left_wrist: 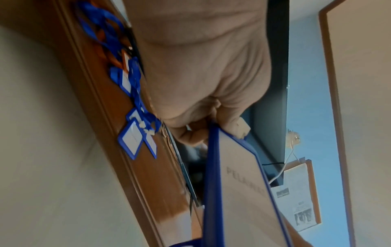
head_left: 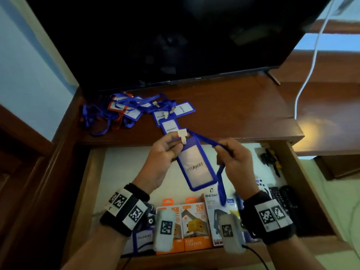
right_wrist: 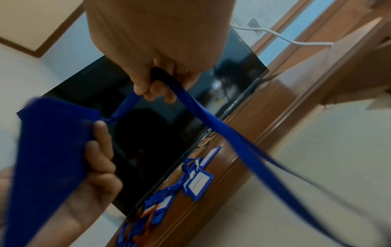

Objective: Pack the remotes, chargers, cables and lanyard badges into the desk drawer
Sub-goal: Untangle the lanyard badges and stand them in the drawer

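Above the open drawer [head_left: 303,184], my left hand [head_left: 165,151] pinches the top of a blue badge holder [head_left: 196,168] marked PELAWAT, just under its white clip [head_left: 182,135]. The badge [left_wrist: 243,183] hangs tilted from those fingers. My right hand [head_left: 231,154] grips the badge's blue lanyard strap [head_left: 206,140], and the strap [right_wrist: 211,123] runs through the curled fingers and trails down toward the drawer. A heap of several blue and orange lanyard badges [head_left: 132,112] lies on the desk top under the TV. Charger boxes [head_left: 196,225] and black remotes [head_left: 284,199] lie in the drawer.
A large dark TV [head_left: 165,39] stands at the back of the wooden desk [head_left: 243,106]. A white cable [head_left: 309,75] hangs down at the right. Black and yellow items [head_left: 270,158] sit in the drawer's far right corner. The drawer's pale floor [head_left: 124,172] shows at the left.
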Motion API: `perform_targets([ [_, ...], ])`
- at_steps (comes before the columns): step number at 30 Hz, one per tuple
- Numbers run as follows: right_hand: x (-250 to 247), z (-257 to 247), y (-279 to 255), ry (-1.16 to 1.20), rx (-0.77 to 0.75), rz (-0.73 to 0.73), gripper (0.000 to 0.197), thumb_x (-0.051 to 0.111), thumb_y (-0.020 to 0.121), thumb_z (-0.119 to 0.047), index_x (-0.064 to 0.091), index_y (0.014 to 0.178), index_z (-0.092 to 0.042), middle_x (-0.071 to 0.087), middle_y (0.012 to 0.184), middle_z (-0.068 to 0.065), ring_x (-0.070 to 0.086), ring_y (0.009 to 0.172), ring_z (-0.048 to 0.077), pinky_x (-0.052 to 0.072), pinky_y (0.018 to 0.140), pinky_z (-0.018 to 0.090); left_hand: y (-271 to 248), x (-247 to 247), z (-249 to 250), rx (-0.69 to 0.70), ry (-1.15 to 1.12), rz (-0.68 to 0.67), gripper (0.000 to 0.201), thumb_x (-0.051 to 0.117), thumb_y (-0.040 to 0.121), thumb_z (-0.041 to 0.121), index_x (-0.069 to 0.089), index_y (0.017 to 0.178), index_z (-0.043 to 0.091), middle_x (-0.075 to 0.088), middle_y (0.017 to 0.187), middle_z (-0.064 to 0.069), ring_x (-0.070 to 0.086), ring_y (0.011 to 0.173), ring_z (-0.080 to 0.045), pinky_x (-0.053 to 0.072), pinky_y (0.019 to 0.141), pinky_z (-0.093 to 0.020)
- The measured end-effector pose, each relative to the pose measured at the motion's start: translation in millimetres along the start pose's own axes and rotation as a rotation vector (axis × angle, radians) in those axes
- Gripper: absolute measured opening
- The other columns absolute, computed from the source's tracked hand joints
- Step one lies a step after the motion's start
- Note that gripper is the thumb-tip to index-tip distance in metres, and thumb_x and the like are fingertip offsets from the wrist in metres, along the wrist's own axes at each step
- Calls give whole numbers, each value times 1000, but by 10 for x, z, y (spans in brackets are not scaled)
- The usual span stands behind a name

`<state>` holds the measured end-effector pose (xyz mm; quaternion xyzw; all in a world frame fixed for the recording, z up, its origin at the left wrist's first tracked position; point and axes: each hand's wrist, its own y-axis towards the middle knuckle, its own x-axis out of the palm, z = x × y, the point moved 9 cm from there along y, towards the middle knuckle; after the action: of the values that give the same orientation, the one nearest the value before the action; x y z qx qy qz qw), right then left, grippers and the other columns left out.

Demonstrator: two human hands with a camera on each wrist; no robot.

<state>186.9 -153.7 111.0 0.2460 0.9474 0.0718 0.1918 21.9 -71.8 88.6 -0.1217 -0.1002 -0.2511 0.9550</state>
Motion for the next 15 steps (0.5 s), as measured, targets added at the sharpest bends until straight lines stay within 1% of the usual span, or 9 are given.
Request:
perform_targets([
  [2,28,111,-73,132,135,-24,19,51,96,-11,60,80,-8,50,57,-4,44,51,15,36,51,28,29,92,-57,-10,-45,61,26,46,96,2,62,103,23,69,95,3,61,93,-17,51,83,-34],
  [3,41,177,-118,215,207,-31,25,48,98,-18,60,80,-6,52,60,1,46,54,16,36,52,28,36,133,-88,-20,-73,93,27,46,97,3,62,101,24,70,92,4,62,92,-17,51,85,-36],
  [5,52,258,-228,343,329,-55,46,44,98,-41,60,85,1,54,65,11,48,58,21,37,52,26,47,202,-154,-49,-122,163,27,45,97,2,61,95,24,72,80,9,62,85,-16,51,84,-37],
  [6,49,288,-272,373,360,-78,53,44,95,-49,59,85,1,53,65,11,45,57,21,36,51,24,47,231,-189,-65,-136,196,27,45,97,1,60,93,23,71,76,10,61,82,-16,50,82,-36],
  [7,45,302,-303,384,371,-105,52,46,91,-51,57,83,0,52,64,8,44,57,20,35,51,22,45,264,-222,-80,-142,221,27,45,97,1,60,92,23,71,75,9,60,82,-16,49,82,-37],
  [9,27,297,-339,353,358,-151,32,55,89,-40,59,85,-9,58,65,-1,49,59,15,37,52,20,33,330,-289,-113,-146,257,24,45,97,4,61,95,22,69,85,4,61,88,-19,49,87,-40],
  [11,-26,327,-355,321,358,-134,13,62,91,-24,64,95,-12,64,71,-2,54,63,13,41,54,20,16,377,-341,-136,-138,290,23,46,97,6,61,98,23,67,93,0,62,92,-20,50,91,-42],
  [13,-92,357,-375,317,354,-85,9,60,92,-15,64,97,-8,64,66,-6,53,56,8,41,52,17,-1,416,-377,-142,-128,305,20,47,98,7,60,99,22,67,94,0,62,91,-19,50,92,-44],
  [15,-159,396,-403,310,360,-50,9,59,92,-12,64,91,-5,60,59,-8,49,49,4,37,48,17,-25,427,-401,-158,-123,311,16,50,97,8,57,100,22,66,96,0,63,92,-19,50,94,-45],
])
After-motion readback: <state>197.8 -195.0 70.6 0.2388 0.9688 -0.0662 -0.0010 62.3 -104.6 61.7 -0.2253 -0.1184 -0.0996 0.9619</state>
